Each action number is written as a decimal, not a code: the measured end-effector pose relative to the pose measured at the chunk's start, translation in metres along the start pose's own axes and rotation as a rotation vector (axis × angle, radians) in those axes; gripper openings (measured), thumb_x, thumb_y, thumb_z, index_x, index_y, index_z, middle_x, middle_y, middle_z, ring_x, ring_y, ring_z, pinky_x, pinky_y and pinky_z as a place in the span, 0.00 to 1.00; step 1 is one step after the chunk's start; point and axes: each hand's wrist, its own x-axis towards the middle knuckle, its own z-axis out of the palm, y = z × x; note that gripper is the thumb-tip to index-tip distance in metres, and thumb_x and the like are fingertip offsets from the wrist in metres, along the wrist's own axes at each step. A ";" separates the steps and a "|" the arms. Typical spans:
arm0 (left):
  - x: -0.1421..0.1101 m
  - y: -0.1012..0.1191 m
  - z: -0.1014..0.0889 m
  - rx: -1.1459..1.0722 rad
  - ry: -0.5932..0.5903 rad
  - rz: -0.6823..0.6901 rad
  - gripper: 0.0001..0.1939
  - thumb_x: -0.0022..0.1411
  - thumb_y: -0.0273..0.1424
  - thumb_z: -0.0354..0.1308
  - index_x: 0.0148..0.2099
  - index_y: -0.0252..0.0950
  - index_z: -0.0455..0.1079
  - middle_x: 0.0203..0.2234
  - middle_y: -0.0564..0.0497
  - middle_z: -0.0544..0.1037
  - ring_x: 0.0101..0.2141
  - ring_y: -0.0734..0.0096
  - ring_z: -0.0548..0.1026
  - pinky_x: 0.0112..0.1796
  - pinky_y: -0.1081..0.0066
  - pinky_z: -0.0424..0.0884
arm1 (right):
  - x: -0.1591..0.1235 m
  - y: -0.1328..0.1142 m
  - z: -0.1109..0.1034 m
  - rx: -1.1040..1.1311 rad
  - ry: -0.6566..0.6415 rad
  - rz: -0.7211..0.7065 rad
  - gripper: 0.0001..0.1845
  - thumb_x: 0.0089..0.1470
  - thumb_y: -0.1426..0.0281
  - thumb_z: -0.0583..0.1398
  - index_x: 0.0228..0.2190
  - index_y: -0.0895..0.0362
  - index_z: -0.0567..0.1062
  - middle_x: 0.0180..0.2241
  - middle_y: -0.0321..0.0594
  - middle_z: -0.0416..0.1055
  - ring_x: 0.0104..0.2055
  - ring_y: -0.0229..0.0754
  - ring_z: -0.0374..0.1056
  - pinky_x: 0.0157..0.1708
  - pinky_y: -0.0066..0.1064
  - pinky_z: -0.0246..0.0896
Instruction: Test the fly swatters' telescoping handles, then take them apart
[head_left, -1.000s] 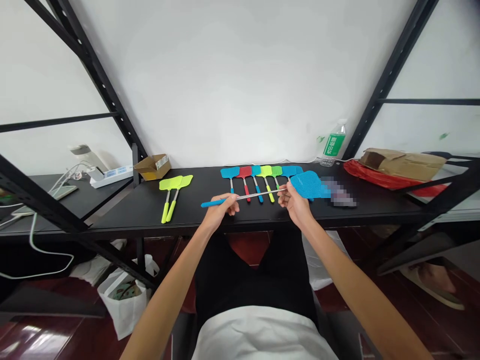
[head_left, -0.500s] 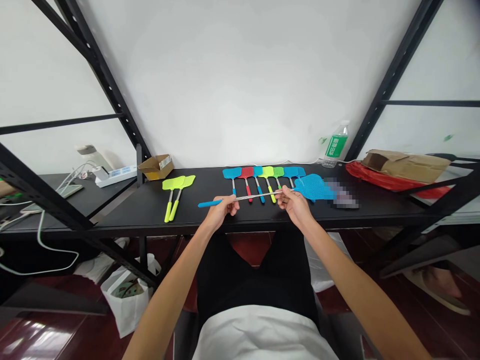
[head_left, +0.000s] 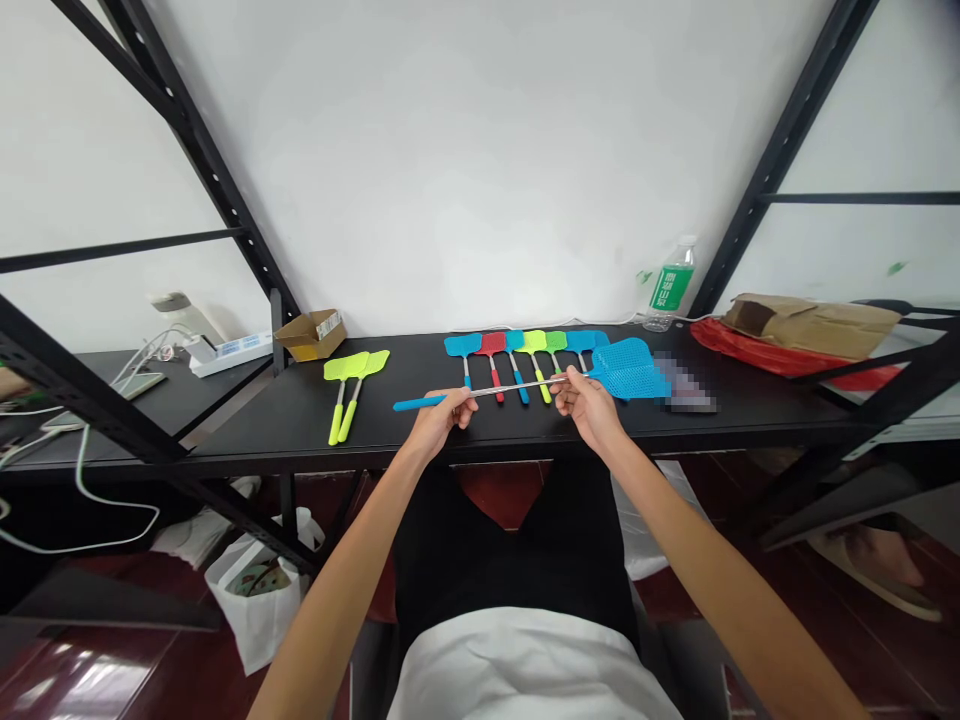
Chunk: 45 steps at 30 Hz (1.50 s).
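A blue fly swatter (head_left: pixel 632 369) with a long metal rod is held across the front of me, its blue handle to the left and its perforated head to the right. My left hand (head_left: pixel 444 419) is closed around it where handle meets rod. My right hand (head_left: pixel 587 399) pinches the rod close to the head. Behind them a row of several swatters lies on the black table, among them a red swatter (head_left: pixel 493 345), a yellow swatter (head_left: pixel 533 342) and a green swatter (head_left: pixel 556 341). The held swatter's head partly hides the row's right end.
Two yellow-green swatters (head_left: pixel 346 368) lie at the left, by an open cardboard box (head_left: pixel 311 337). A water bottle (head_left: pixel 671 287) stands at the back right, near a brown package (head_left: pixel 814 320) on red plastic. Black shelf posts (head_left: pixel 784 150) rise at both sides. A power strip (head_left: pixel 234 354) sits far left.
The swatter's head has turned slightly so its flat face shows more. Both hands keep their hold in nearly the same place.
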 end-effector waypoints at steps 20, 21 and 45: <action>-0.004 0.008 0.001 0.090 -0.158 0.018 0.12 0.55 0.36 0.69 0.37 0.32 0.77 0.21 0.54 0.70 0.23 0.76 0.65 0.27 0.73 0.62 | -0.006 -0.002 -0.001 -0.197 -0.191 0.061 0.29 0.49 0.43 0.66 0.27 0.58 0.82 0.25 0.44 0.78 0.21 0.36 0.66 0.21 0.29 0.55; -0.004 0.007 0.001 0.095 -0.169 0.019 0.12 0.55 0.36 0.69 0.37 0.33 0.77 0.21 0.54 0.71 0.24 0.76 0.66 0.27 0.73 0.62 | -0.006 -0.002 -0.001 -0.205 -0.199 0.061 0.30 0.49 0.42 0.65 0.26 0.58 0.83 0.24 0.44 0.78 0.22 0.36 0.66 0.21 0.29 0.55; -0.003 0.006 0.009 0.051 -0.019 -0.024 0.20 0.59 0.39 0.60 0.20 0.35 0.63 0.15 0.54 0.65 0.18 0.77 0.62 0.22 0.72 0.57 | -0.003 -0.001 -0.002 -0.290 -0.318 0.056 0.23 0.53 0.50 0.65 0.31 0.57 0.86 0.31 0.49 0.82 0.28 0.40 0.71 0.25 0.31 0.57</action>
